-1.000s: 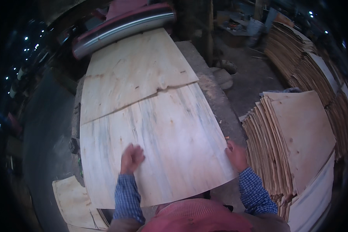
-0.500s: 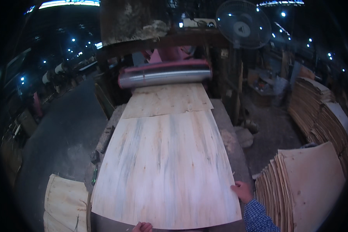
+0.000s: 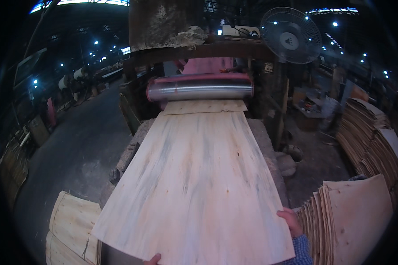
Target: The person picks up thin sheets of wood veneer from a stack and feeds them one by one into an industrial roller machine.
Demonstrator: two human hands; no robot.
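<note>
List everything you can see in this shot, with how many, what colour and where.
veneer sheet: one, pale wood with grey streaks, on the feed table in the centre, held at its near edge
second veneer sheet: one, pale, at the far end, next to the roller
roller: one, shiny metal with red housing, top centre
fan: one, dark, upper right
veneer stack: one, tan, lower right
more veneer stacks: several, tan, far right
loose veneer pieces: a few, pale, on the floor lower left
left hand: one, only fingertips showing, at the sheet's near edge
right hand: one, blue checked cuff, gripping the sheet's near right corner
</note>
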